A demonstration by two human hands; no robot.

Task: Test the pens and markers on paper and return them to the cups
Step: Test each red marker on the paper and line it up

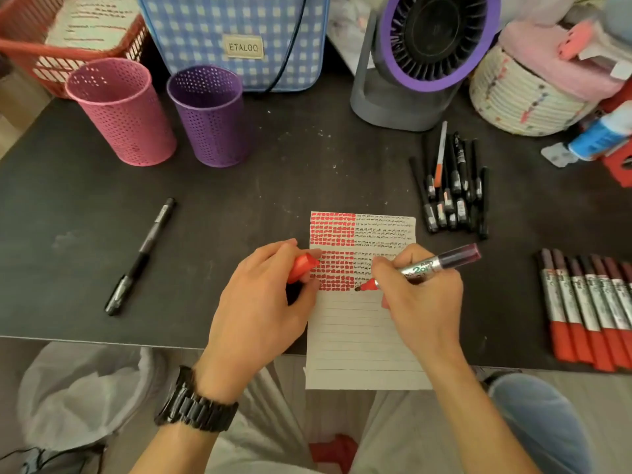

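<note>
I see my right hand point(420, 295) curled around a red marker point(441, 263), its tip touching the lined paper point(362, 336) beside the red blotches. My left hand point(260, 299) pinches the marker's red cap point(302, 266) at the paper's left edge. The pink cup point(123, 114) and purple cup point(210, 118) stand upright, far left on the desk point(273, 186).

Most of red cap point(302, 266) buried in left grip point(260, 295); only one end shows. Mid-barrel of marker point(455, 257) covered by right grip point(417, 295), label only partly legible. Both grips cover parts of lined paper point(359, 336); its black scribbles too small to read. Row of red-capped markers point(581, 302) cut off at right edge, count unclear. Black pens point(451, 196) overlap, labels too small. Red basket point(30, 46), gingham bag point(205, 35), fan point(441, 35) cropped at top. Sheet point(92, 22) in basket: text blurred.
</note>
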